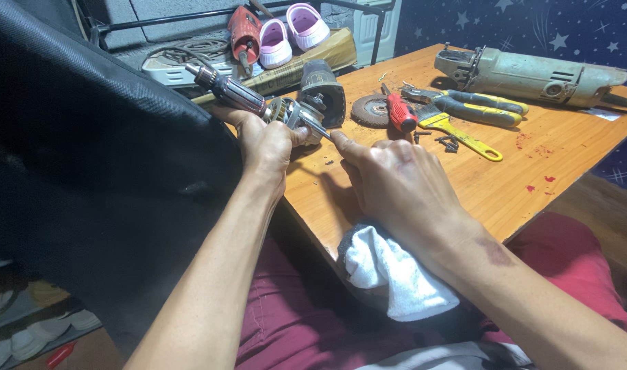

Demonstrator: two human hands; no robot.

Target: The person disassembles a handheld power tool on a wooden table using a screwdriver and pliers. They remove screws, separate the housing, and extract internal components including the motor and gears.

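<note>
My left hand (267, 144) grips a motor armature (232, 92) with copper windings and a metal gear housing at its near end, holding it above the table's left edge. My right hand (389, 179) pinches a thin metal tool (316, 129) whose tip touches the housing next to my left thumb. A black motor casing (324, 88) stands just behind the armature. A white cloth (389, 274) lies under my right wrist at the table's near corner.
On the wooden table (533, 171) lie a grinding disc (370, 109), a red-handled screwdriver (400, 112), yellow-handled pliers (478, 108), loose screws (448, 142) and a large grey angle grinder (539, 75). Pink clogs (291, 31), a red drill (245, 34) and coiled cable lie behind. A black chair back (101, 157) stands left.
</note>
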